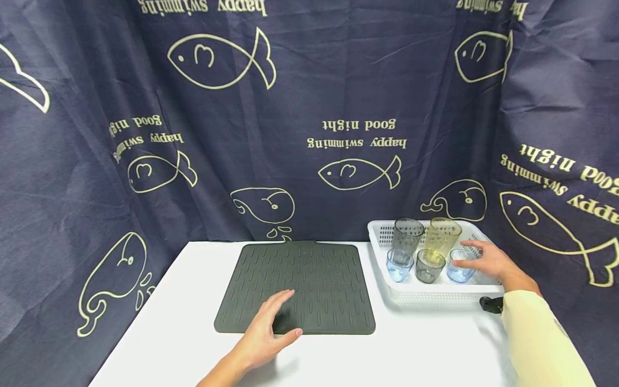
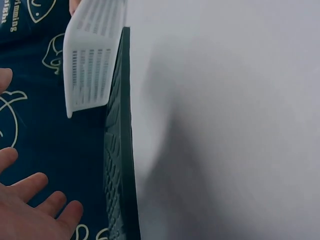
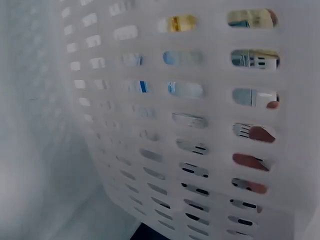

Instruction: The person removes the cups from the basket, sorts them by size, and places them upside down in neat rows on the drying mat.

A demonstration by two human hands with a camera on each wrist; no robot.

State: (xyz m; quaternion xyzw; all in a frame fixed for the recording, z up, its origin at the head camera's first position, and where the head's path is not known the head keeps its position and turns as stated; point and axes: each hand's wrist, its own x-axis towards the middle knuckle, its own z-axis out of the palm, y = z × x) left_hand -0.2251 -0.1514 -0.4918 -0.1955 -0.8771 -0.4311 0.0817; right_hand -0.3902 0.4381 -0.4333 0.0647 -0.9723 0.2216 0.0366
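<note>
My right hand reaches over the right side of a white basket, thumb and fingers spread at the rim of a small blue glass. In the right wrist view the basket wall hides most of this hand; parts of its fingers show through the slots. A small grey glass and another small blue glass stand to the left in the front row. Behind them are a tall grey glass and a tall yellowish glass. Near the front of a dark mat, my left hand is held with fingers apart and holds nothing.
The ridged mat lies flat on the white table, left of the basket. A dark blue curtain with fish and whale prints hangs behind and at both sides. A small black object shows by the right wrist, close to the basket's front right corner.
</note>
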